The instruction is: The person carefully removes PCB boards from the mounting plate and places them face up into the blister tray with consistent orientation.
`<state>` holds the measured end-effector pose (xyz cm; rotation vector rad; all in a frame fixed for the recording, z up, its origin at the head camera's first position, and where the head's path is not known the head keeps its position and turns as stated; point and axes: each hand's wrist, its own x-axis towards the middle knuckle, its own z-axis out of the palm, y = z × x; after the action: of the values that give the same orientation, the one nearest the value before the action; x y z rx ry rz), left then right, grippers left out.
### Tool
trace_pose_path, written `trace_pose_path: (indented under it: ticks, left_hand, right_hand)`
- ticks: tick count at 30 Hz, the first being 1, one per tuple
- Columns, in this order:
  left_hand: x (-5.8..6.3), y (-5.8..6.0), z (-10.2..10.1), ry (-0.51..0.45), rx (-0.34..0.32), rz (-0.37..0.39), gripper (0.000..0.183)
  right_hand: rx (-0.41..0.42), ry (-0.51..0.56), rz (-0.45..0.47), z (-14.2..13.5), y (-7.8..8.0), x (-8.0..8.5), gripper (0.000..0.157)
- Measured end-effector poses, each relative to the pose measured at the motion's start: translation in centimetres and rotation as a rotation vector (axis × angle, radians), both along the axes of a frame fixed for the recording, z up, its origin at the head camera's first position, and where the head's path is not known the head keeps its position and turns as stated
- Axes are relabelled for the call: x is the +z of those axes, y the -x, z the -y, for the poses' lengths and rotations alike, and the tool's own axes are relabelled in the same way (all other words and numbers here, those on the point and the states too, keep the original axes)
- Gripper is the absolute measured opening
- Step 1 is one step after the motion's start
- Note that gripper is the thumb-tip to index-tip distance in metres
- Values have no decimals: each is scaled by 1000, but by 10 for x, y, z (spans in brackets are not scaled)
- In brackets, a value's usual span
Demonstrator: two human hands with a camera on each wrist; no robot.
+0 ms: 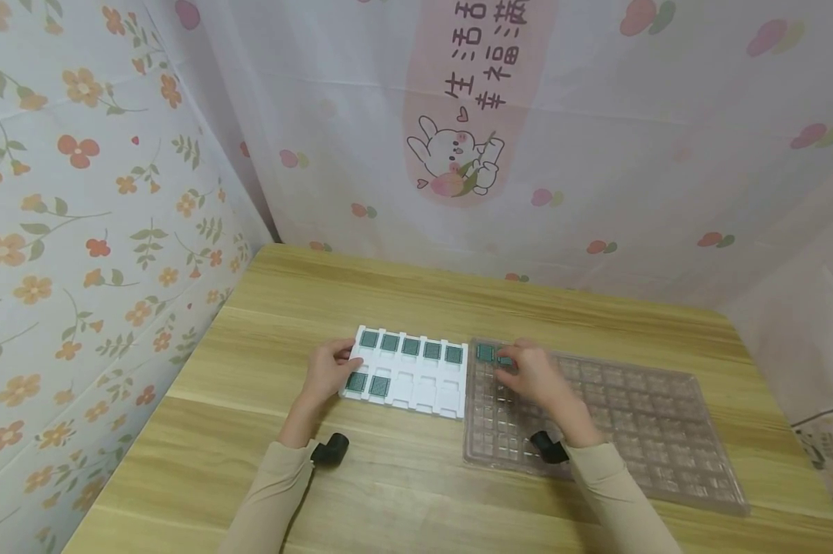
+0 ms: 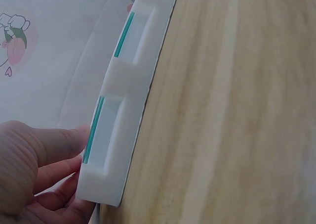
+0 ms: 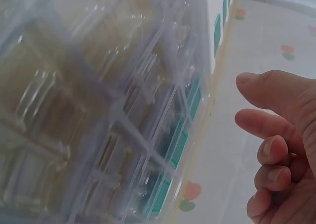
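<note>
A white tray (image 1: 416,386) lies on the wooden table, with five green chips (image 1: 411,346) in its far row and two in the near row at the left. My left hand (image 1: 329,369) grips the tray's left edge; the left wrist view shows the thumb (image 2: 49,145) against the white tray's corner (image 2: 123,80) and fingers under it. To the right lies a clear plastic grid tray (image 1: 631,415) with two green chips (image 1: 485,352) in its far left corner. My right hand (image 1: 534,377) hovers over that corner. In the right wrist view its fingers (image 3: 269,152) are loosely curled, holding nothing, beside the clear tray (image 3: 98,110).
The wooden table (image 1: 388,300) is walled by floral cloth on the left and a pale printed curtain behind. The clear tray reaches nearly to the table's right front edge. Black wrist cameras (image 1: 333,446) sit on both forearms.
</note>
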<state>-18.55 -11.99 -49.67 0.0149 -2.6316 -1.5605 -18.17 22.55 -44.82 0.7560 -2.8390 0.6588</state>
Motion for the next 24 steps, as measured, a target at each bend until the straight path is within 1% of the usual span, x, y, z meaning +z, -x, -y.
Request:
trace_pose_path:
  ticks: [5, 14, 17, 24]
  left_hand:
    - [0, 1, 0, -2, 0, 4, 36]
    - [0, 0, -1, 2, -2, 15, 37]
    - [0, 0, -1, 8, -4, 14, 37]
    - [2, 0, -2, -12, 7, 24, 37]
  right_hand:
    - [22, 14, -9, 7, 0, -1, 24]
    - [17, 21, 108, 23, -3, 0, 29]
    - [21, 30, 105, 28, -4, 0, 28]
    - [31, 32, 96, 41, -7, 0, 27]
